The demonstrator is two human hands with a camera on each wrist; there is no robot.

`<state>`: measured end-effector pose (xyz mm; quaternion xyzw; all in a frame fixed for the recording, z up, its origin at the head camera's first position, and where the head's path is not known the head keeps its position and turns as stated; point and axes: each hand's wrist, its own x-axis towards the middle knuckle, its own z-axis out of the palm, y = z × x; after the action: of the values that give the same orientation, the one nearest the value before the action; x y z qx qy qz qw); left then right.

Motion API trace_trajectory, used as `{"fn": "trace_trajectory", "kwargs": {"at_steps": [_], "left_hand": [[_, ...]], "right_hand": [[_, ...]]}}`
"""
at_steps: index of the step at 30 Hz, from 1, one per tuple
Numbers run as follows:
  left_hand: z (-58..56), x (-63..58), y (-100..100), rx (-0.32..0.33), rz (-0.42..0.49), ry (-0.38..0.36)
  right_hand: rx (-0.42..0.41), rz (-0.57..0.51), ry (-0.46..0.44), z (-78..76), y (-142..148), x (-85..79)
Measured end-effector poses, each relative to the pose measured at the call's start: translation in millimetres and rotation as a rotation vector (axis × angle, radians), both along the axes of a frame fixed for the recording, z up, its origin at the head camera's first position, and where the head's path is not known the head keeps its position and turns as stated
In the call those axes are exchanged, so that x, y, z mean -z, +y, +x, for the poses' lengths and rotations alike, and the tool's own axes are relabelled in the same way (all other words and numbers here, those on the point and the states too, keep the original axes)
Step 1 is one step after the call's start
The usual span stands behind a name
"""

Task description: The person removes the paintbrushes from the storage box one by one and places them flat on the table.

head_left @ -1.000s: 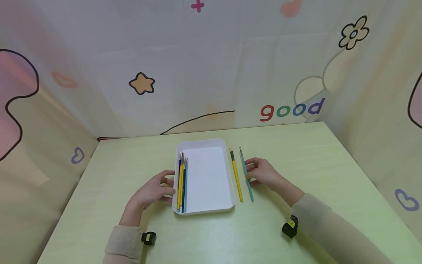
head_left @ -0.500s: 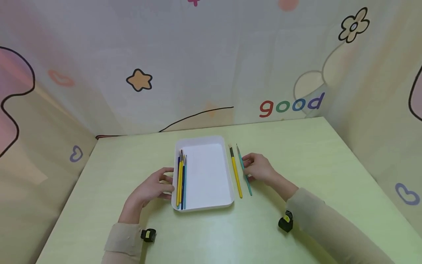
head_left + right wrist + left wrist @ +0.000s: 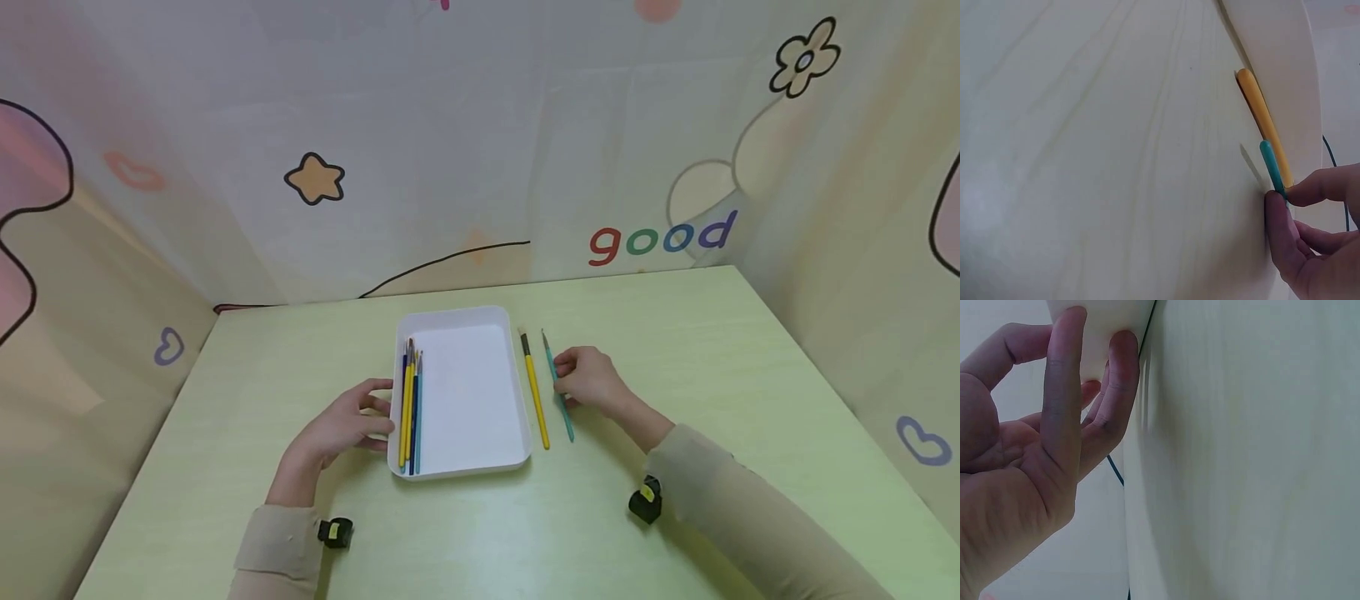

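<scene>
Head view: touches the left wall of a white rectangular plastic tray (image 3: 472, 400) with the left hand (image 3: 345, 429), loosely open, gripping nothing. Pinches a slim teal-handled paintbrush (image 3: 566, 417) in the right hand (image 3: 592, 382), right of the tray, past a yellow-handled paintbrush (image 3: 536, 396). Shows yellow and blue brushes (image 3: 406, 417) along the tray's inner left wall.

Left wrist view: rests bent fingers against the tray's outer wall.

Right wrist view: nips the teal-handled paintbrush near the tray, above the surface (image 3: 1135, 156).

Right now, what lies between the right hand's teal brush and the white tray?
The yellow brush lies between the teal brush and the tray; the head view shows it.
</scene>
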<state>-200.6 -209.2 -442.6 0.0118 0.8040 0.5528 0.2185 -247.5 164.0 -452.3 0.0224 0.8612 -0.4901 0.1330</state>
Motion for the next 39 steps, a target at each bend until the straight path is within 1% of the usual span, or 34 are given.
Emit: {"fn": "trace_trajectory", "kwargs": {"at_steps": [6, 12, 17, 22, 30, 33, 39], "left_hand": [[0.5, 0.1, -0.4, -0.015, -0.005, 0.0], [-0.8, 5.6, 0.7, -0.021, -0.003, -0.001], [-1.2, 6.8, -0.7, -0.034, -0.013, 0.001], [-1.8, 5.0, -0.8, -0.029, -0.012, 0.002], [-3.0, 6.8, 0.1, -0.032, -0.002, -0.004], [-2.8, 7.1, 0.4, -0.032, 0.0, -0.006], [-2.3, 4.2, 0.3, -0.033, -0.01, -0.012]], "right_hand": [[-0.014, 0.044, 0.017, -0.6, 0.1, -1.3], [-0.023, 0.104, 0.05, -0.8, 2.0, 3.6], [-0.038, 0.102, 0.051, -1.7, 2.0, 5.1], [-0.043, 0.098, 0.039, -1.8, 2.4, 2.6], [-0.04, 0.14, 0.049, -2.1, 4.1, 0.1], [-0.028, 0.105, 0.06, -3.0, 4.1, -0.5], [-0.023, -0.066, 0.118, -6.4, -3.0, -3.9]]}}
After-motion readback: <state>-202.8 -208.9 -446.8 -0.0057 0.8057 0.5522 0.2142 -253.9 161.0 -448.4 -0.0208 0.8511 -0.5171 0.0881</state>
